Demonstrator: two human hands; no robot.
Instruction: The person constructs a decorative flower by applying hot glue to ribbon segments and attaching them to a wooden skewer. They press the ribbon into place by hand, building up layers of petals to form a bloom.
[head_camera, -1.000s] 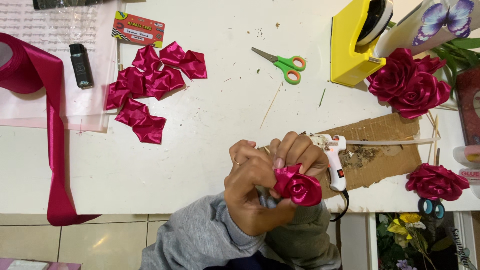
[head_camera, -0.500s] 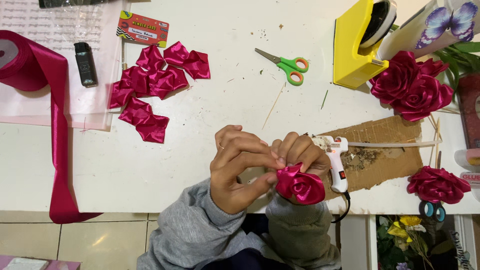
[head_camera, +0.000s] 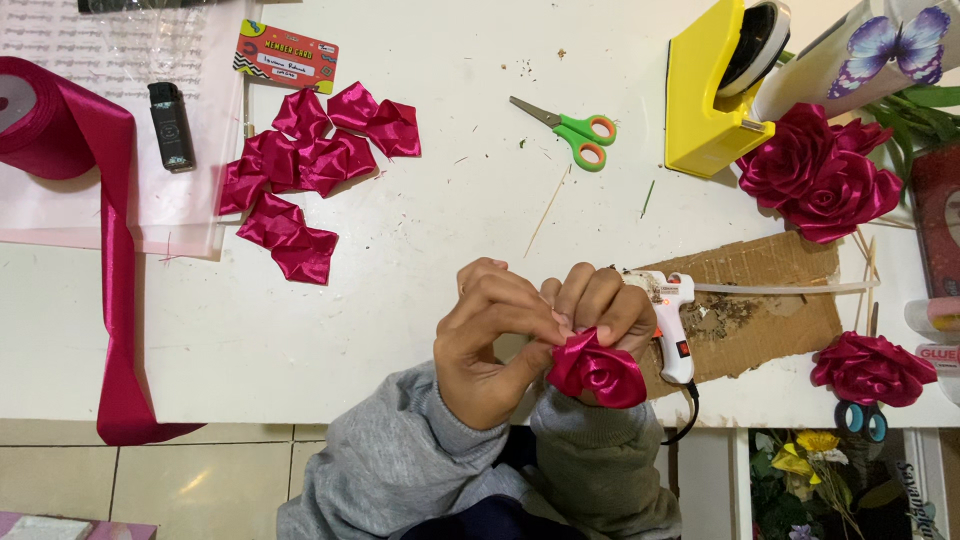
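Both hands meet at the lower centre of the frame, forearms in grey sleeves rising from the bottom edge. The left hand (head_camera: 490, 340) is curled, palm turned towards the right, thumb and fingertips pinched against the other hand. The right hand (head_camera: 600, 310) sits just right of it, fingers bent downward and closed together, touching the left.
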